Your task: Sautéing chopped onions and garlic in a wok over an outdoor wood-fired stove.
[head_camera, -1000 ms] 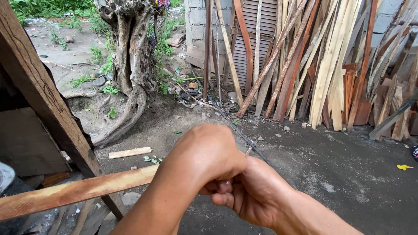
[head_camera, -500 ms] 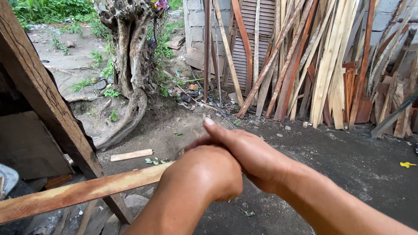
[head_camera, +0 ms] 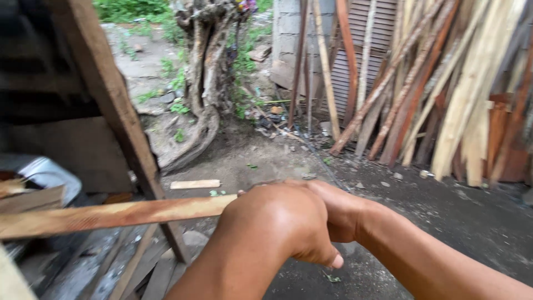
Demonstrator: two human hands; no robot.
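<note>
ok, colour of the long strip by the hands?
Reddish-brown strip, paler toward its left end; head view.

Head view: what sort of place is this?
Probably an outdoor yard used for woodworking or timber storage: many long planks lean against a block wall, a tree trunk rises from bare ground, and both hands meet at a long wooden strip.

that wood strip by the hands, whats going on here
A person stands in a dirt yard, both hands clasped together in front of them. The left hand is a fist in front; the right hand wraps against it from behind. A long reddish wood strip runs in from the left and ends right at the hands, though whether either hand grips it is hidden. Behind, planks lean against a block wall, beside a gnarled tree trunk.
</note>
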